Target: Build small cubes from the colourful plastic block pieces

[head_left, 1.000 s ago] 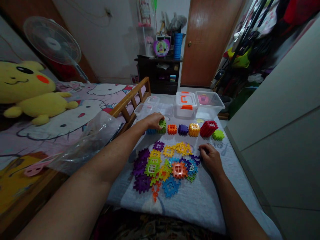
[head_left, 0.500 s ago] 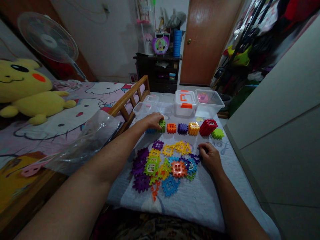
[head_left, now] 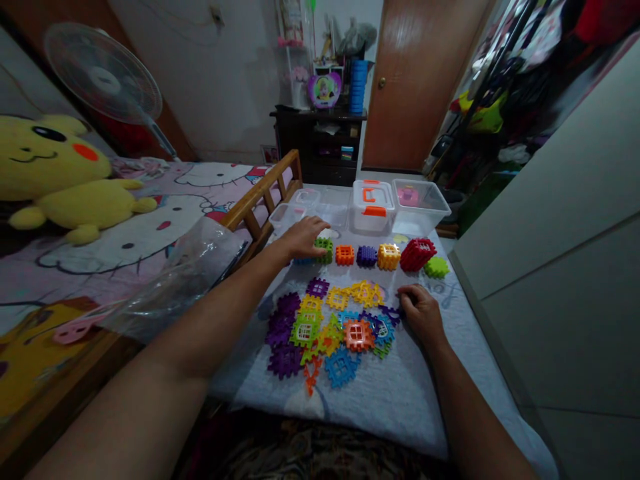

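Observation:
My left hand [head_left: 304, 238] reaches to the far row of stacked plastic building pieces, fingers stretched out and apart. Its thumb is at the green stack [head_left: 325, 250], and it partly hides a blue stack [head_left: 304, 261]. Rightward stand orange [head_left: 345, 255], dark blue [head_left: 367, 257], light orange [head_left: 389, 257] and red [head_left: 418, 255] stacks, then a lime piece [head_left: 437, 267]. My right hand [head_left: 423, 312] rests on the cloth with curled fingers, nothing visible in it, beside a dark blue piece [head_left: 391, 315]. Loose purple [head_left: 285, 361], orange [head_left: 359, 335] and blue [head_left: 342, 367] pieces lie nearer me.
Behind the row stand a lidded clear box [head_left: 373, 207] with orange clips and an open clear bin [head_left: 421, 207] holding something pink. A wooden rail [head_left: 260, 193] borders the left side, with a clear plastic bag [head_left: 195, 267] beside it. A white cabinet [head_left: 560, 267] is at right.
My left hand's fingers have lifted and spread away from the green stack. My right hand keeps its place. The whole view has shifted slightly.

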{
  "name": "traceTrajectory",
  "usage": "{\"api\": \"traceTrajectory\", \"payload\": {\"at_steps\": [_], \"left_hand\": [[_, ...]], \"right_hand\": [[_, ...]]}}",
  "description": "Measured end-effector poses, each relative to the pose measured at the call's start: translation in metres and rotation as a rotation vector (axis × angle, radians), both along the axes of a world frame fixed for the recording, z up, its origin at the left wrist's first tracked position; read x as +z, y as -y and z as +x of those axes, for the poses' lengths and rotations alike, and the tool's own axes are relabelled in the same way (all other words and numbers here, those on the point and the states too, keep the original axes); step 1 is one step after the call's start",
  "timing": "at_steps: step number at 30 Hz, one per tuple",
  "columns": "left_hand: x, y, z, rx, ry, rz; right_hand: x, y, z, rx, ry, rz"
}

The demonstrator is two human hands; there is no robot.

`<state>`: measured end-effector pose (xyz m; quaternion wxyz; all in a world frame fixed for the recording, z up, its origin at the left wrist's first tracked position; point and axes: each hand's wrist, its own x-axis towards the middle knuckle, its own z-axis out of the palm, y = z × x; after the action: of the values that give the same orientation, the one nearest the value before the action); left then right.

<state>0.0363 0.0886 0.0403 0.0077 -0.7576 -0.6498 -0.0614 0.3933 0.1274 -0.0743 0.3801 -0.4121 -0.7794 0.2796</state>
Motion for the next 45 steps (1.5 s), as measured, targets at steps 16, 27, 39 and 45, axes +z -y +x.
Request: {"api": "traceTrajectory", "payload": {"at_steps": [16,27,39,45], "left_hand": [[-0.090,0.140,-0.001,0.458,0.635,0.183],[-0.099,0.142,0.008,0.508,0.803,0.241],[-0.077,0.219,0.071,0.071,0.348,0.024],[-0.096,0.217,0.098,0.018,0.265,0.009]], "right_hand": [[-0.002,0.000,-0.001,-0.019,0.026,0.008],[-0.002,0.000,0.000,0.008,0.046,0.007],[0.043,0.069,-0.007,0.579,0.387,0.045],[0.033,0.077,-0.022,0.534,0.357,0.094]]}}
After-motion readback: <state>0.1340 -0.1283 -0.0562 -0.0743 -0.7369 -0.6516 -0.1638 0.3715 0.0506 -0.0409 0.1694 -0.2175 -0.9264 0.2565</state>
